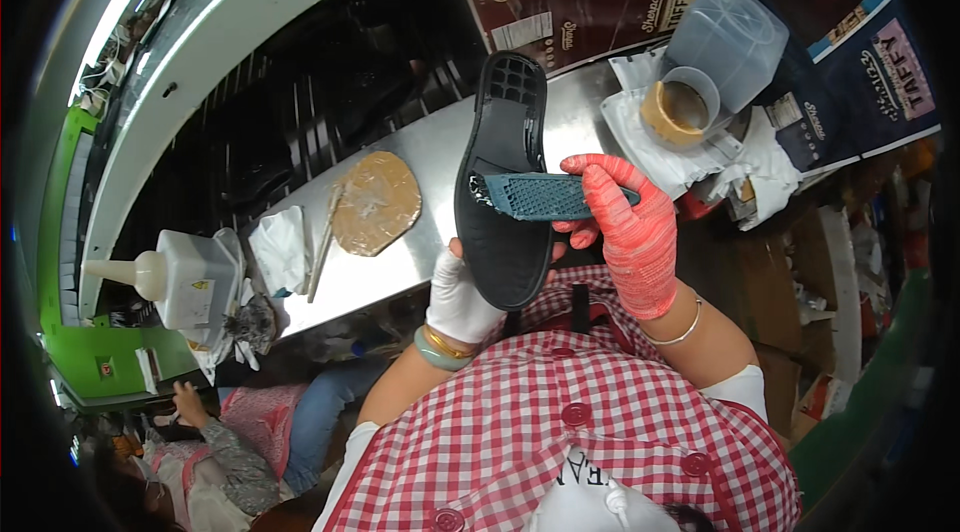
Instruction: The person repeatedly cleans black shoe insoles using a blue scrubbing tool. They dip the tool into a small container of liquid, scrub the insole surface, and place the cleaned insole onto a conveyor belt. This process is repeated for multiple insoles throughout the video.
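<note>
My left hand [462, 298], in a white glove with bare fingertips, grips a black shoe sole [504, 257] near its lower end. The sole is tilted lengthwise away from me, with a grid of square hollows at its far end. My right hand [632, 237], in a red-pink knit glove, pinches a flat teal tool [545, 197] with a diamond-patterned face. Its left end lies over the middle of the sole, where a shiny wet-looking patch [480, 192] shows. Some fingers of my left hand are hidden beneath the sole.
On the metal bench [430, 137] lie a brown wrapped disc [375, 204], a thin stick [323, 257] and a white cloth [279, 250]. A nozzle bottle [192, 282] stands left. At right are a cup [672, 114] and a clear container [735, 37]. Another person [240, 442] sits lower left.
</note>
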Demonstrator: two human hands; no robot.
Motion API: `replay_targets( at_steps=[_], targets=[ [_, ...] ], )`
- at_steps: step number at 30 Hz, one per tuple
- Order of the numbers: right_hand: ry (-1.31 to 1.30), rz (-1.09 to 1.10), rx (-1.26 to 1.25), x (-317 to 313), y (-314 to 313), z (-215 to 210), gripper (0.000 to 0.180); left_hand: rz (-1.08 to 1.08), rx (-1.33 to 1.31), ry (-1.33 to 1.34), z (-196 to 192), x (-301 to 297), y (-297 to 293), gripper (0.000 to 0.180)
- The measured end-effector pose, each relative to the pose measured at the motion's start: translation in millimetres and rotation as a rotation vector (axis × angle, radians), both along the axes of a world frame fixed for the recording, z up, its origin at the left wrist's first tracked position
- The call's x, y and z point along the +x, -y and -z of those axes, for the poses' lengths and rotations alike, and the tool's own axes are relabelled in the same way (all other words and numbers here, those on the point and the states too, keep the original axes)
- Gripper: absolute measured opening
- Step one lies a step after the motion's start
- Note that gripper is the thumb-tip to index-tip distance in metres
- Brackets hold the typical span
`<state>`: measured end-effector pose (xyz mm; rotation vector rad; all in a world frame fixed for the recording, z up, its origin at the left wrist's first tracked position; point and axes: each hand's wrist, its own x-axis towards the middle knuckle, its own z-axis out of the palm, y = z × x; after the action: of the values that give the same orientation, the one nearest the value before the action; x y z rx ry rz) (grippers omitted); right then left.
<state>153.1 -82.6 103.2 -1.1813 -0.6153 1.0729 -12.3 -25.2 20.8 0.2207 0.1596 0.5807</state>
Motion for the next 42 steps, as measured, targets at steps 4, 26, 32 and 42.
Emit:
replay_targets(
  at_steps=[4,26,32,42],
  targets=[
    [0.010,0.029,0.018,-7,0,6,0.024,-0.006,0.050,-0.010,-3,1,2,0.084],
    [0.236,0.213,0.138,36,-32,-16,0.024,0.192,0.305,-0.219,-7,-13,12,0.105],
    [0.143,0.105,0.035,12,-6,-6,0.021,0.120,0.218,-0.194,0,-6,7,0.100],
    [0.129,-0.007,-0.051,-7,5,0,0.026,-0.007,0.206,-0.187,4,-3,6,0.086]
  ],
)
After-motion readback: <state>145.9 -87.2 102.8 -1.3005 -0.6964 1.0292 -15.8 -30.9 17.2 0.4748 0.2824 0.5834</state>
